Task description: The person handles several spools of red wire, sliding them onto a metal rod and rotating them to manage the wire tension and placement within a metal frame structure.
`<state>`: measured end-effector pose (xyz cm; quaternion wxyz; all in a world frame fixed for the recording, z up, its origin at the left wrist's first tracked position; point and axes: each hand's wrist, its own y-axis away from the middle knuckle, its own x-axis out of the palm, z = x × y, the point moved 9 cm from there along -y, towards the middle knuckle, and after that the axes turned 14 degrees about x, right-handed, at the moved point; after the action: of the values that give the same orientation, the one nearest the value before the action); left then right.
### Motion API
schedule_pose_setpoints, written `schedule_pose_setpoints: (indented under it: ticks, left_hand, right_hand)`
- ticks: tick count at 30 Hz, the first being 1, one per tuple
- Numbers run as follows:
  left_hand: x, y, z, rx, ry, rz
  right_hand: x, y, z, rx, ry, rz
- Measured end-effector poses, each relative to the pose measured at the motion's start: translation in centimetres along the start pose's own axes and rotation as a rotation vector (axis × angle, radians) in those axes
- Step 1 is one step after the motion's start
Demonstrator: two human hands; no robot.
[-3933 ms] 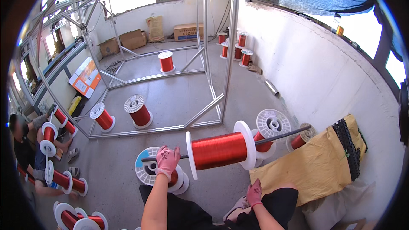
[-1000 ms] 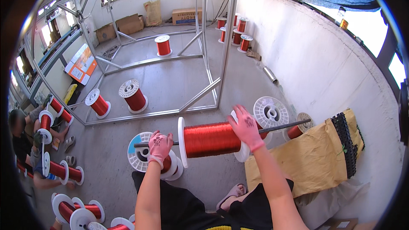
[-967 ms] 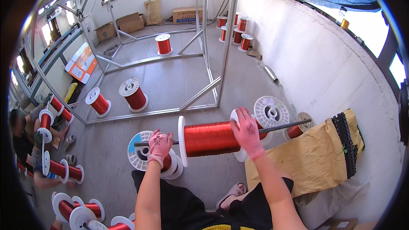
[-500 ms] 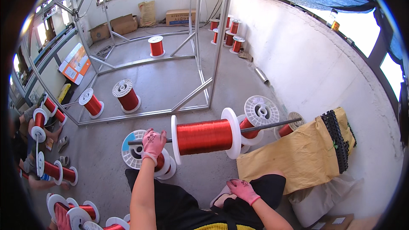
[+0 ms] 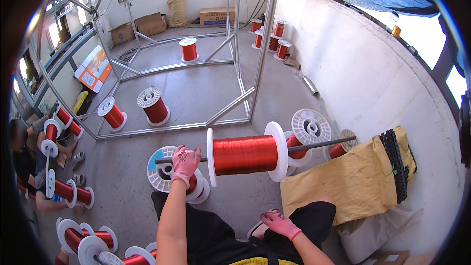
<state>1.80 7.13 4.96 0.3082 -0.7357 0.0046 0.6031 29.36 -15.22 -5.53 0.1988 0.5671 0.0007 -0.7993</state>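
Observation:
A large spool of red wire (image 5: 245, 155) with white flanges lies on its side, threaded on a dark metal rod (image 5: 321, 144). Over upright spools on either side, the rod reaches out past both flanges. My left hand (image 5: 186, 163), in a pink glove, is closed around the rod just left of the near flange. Below that hand stands an upright white-flanged spool (image 5: 159, 179), partly hidden by my hand. Another upright spool (image 5: 311, 125) stands under the rod's right part. My right hand (image 5: 280, 224), also pink-gloved, rests on my leg, holding nothing, fingers loosely extended.
A metal frame (image 5: 176, 130) stands ahead with several red spools around it. At right, a tan sack (image 5: 338, 181) lies beside the white wall (image 5: 373, 83). On the left sits another person (image 5: 24, 152) among spools; more spools (image 5: 105, 238) crowd the lower left.
The whole view has shifted slightly to the left, so things appear further right. A gloved hand on a lower-left spool no longer shows there. My hands hold nearly the same places.

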Motion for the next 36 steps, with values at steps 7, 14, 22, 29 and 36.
schedule_pose_setpoints:
  ticks: [7,14,22,29,36]
  left_hand:
    - [0.0,0.1,0.0,-0.015,-0.003,-0.010]
    - [-0.3,-0.2,-0.2,-0.017,0.002,0.011]
    - [-0.4,0.2,-0.7,0.066,0.054,-0.036]
    - [0.9,1.1,0.4,0.030,-0.015,-0.057]
    - [0.2,0.3,-0.2,0.017,0.018,0.007]
  right_hand:
    - [-15.1,-3.3,-4.0,0.530,-1.177,-0.328]
    - [-30.0,-16.2,-2.6,0.385,-0.271,-0.933]
    - [-14.6,-5.8,-4.7,0.387,-0.593,-0.889]
    - [-2.3,-1.4,-12.1,0.746,-0.384,-0.727]
    - [-5.4,-2.9,-12.1,0.748,-0.737,-0.622]
